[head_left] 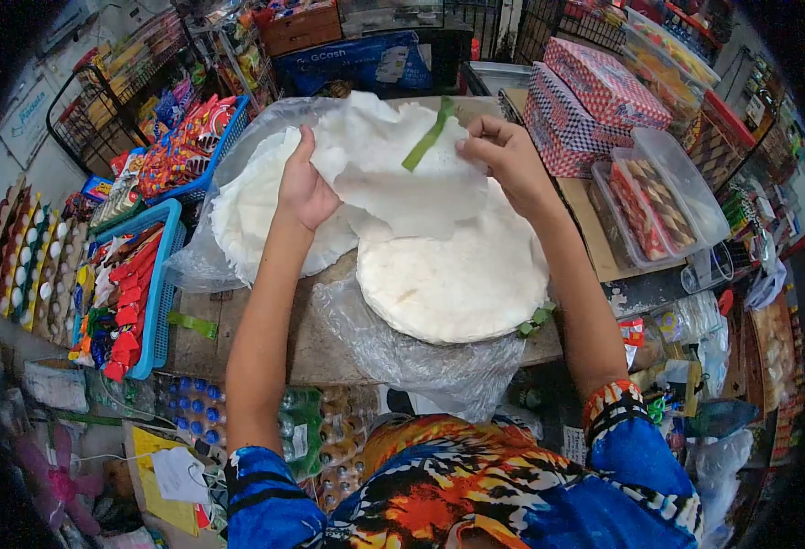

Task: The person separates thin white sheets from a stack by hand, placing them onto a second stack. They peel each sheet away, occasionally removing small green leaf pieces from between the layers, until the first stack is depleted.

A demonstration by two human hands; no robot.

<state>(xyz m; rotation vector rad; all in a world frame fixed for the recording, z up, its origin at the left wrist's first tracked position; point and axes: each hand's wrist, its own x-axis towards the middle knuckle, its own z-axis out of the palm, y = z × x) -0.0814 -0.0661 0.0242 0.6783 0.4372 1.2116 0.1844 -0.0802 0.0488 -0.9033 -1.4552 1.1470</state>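
Note:
A thin white sheet (402, 188) with ragged edges is held up between my two hands, with a green strip (428, 134) lying across its upper right. My left hand (308, 183) is at the sheet's left side, thumb up and apart; its other fingers are hidden behind the sheet. My right hand (510, 163) pinches the sheet's right edge. Below hangs over a thick round stack of white sheets (453, 284) on clear plastic (375, 329). Another white stack (252, 215) rests in a plastic bag at the left. Small green pieces (537, 319) touch the round stack's lower right edge.
Blue baskets of packaged snacks (166, 284) and egg trays (32, 256) stand at the left. Checkered boxes (572, 119) and a clear snack container (649, 206) are at the right. Another green strip (192, 325) lies on the wooden table (306, 343). Bottles (197, 403) stand below.

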